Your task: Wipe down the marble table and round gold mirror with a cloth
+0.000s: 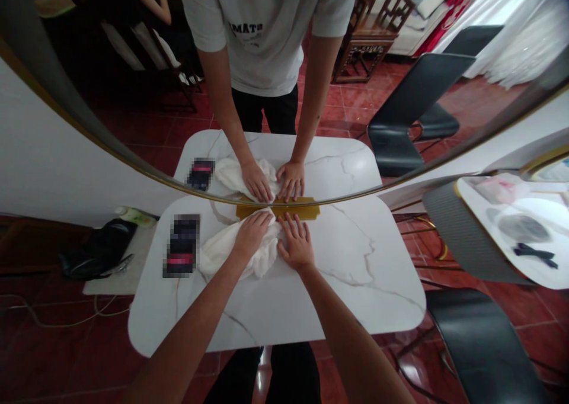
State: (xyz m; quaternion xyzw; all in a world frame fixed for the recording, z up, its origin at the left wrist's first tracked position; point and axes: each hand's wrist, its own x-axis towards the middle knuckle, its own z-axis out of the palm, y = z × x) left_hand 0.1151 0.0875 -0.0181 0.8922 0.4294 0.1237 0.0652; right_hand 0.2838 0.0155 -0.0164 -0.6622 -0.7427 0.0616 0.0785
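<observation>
A crumpled white cloth lies on the white marble-patterned table. My left hand presses down on it with the fingers close together and bent over its far edge, beside a gold plate at the mirror's lower rim. Just to the right, my right hand rests flat with its fingers spread, holding nothing. Its fingertips reach onto the gold plate, and its thumb side is close to the cloth. Part of the plate is hidden under the cloth and my fingers.
A large gold-rimmed mirror rises behind the table, reflecting me and the room. A pixelated dark rectangular object lies at the table's left. Black chair and another white table stand right; a black bag sits left.
</observation>
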